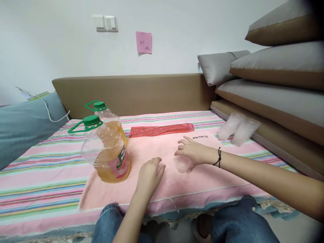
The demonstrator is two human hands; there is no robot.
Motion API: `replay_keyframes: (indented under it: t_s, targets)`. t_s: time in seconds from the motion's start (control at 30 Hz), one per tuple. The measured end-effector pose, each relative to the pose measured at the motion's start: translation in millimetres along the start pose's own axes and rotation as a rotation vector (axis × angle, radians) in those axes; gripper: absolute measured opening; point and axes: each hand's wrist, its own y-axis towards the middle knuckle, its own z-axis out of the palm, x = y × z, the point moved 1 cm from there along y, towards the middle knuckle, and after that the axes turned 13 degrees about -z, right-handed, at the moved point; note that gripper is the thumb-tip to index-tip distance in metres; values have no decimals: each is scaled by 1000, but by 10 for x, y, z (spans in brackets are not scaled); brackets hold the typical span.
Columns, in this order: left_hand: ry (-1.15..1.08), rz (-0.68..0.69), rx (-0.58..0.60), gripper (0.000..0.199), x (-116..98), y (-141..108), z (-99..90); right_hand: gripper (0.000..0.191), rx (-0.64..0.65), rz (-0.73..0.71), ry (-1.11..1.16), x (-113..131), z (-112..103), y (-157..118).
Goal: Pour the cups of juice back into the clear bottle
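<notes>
Well, the clear cup [182, 164] sits within the parted right grip [195, 152] (hold unclear); left grip [150, 172] half-curled, empty.

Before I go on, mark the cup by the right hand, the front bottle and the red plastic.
Cup [182, 165]: head view, on its clear side.
Front bottle [106, 154]: head view, mid-body.
Red plastic [162, 130]: head view, middle of the strip.

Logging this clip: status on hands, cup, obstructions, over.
Right hand at clear cup, grip unclear. Left hand empty, apart from cup. Cup on pink towel. Bottles left of both hands, not blocking.
</notes>
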Motion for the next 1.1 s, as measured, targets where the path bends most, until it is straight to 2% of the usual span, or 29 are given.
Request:
replay_keyframes:
  t_s: [0.2,0.47,0.63,0.8,0.9,1.1]
  targets:
    - [-4,-34,-21,26,109,-86,-56,54,38,62,-22,67,-16,-11]
    - [-11,-29,-35,26,153,-116,-88,51,75,64,-97,165,2,39]
    - [-25,-16,-27,27,143,-138,-95,57,62,57,-134,223,-64,38]
    - [-27,-17,-24,27,156,-170,-99,58,88,57,-137,243,-22,16]
    - [-13,-24,-22,28,182,-185,-104,59,53,70,-140,222,-28,-3]
    - [7,-43,-15,27,244,-203,-105,49,71,72,-98,218,-24,-18]
